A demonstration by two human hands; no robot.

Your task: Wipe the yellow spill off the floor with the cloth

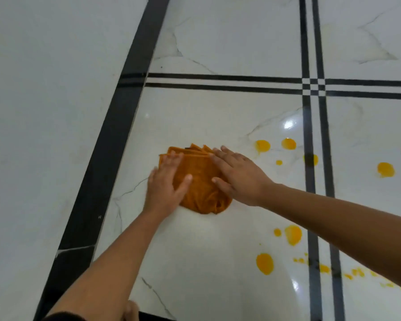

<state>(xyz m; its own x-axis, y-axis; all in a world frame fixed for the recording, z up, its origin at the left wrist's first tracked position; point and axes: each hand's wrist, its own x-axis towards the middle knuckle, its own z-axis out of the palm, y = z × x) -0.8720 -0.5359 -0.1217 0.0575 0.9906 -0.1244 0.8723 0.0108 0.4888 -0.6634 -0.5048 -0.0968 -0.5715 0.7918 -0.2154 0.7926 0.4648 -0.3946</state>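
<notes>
Cloth: orange cloth (200, 181), bunched and folded, lies on the floor at centre frame; layered hemmed edges fan out at its upper side, a rounded gathered lump at its lower side.
Left hand: left hand (166, 184) lies flat on the cloth's left part, fingers spread toward the upper edge, thumb angled across the fabric; palm down, nothing clasped, no closed grip.
Right hand: right hand (237, 176) lies flat on the cloth's right part, fingers stretched to the upper left along the folded edges, thumb on the fabric; also palm down, pressing rather than clutching.
Arms: both bare forearms enter from the lower edge and right edge of the frame and meet at the cloth.
Yellow spill: yellow spill (265, 263) sits as separate drops and blobs, all right of the cloth; one group at mid-right, level with the cloth's upper edge, another at lower right with small streaky spatter running toward the right edge. None touches the cloth.
Floor: glossy white marble-look floor (229, 42) with grey veining, bright reflections at mid-right and lower right.
Black lines: paired thin black inlay lines (218, 77) cross at upper right; some drops lie on the vertical pair.
Border: wide black border strip (116, 126) runs diagonally down the left, close beside the left hand.
</notes>
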